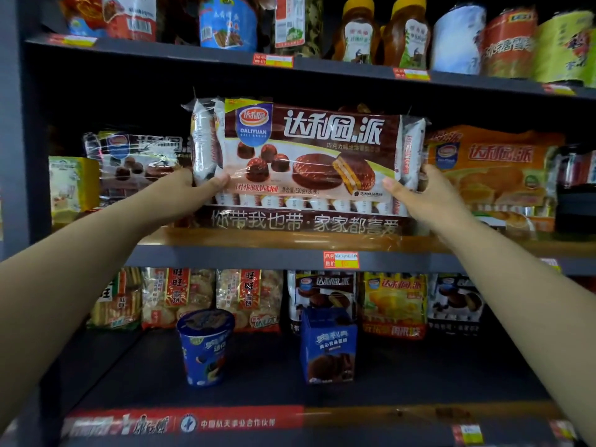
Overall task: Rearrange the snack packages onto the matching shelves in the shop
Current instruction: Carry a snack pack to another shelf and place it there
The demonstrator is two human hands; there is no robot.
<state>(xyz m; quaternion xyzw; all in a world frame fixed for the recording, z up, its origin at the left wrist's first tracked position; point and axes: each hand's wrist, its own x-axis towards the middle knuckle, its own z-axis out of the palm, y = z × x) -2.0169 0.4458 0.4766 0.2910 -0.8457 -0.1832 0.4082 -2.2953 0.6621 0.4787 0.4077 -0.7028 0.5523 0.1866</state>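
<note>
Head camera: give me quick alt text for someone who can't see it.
Both hands, left hand and right hand, hold a large brown chocolate pie package by its ends at the middle shelf. A matching brown package sits left, an orange package right.

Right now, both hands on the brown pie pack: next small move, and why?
Probably ease the pie pack back and down onto the middle shelf. Left hand and right hand grip its lower ends, and a matching brown pack sits just left.
</note>
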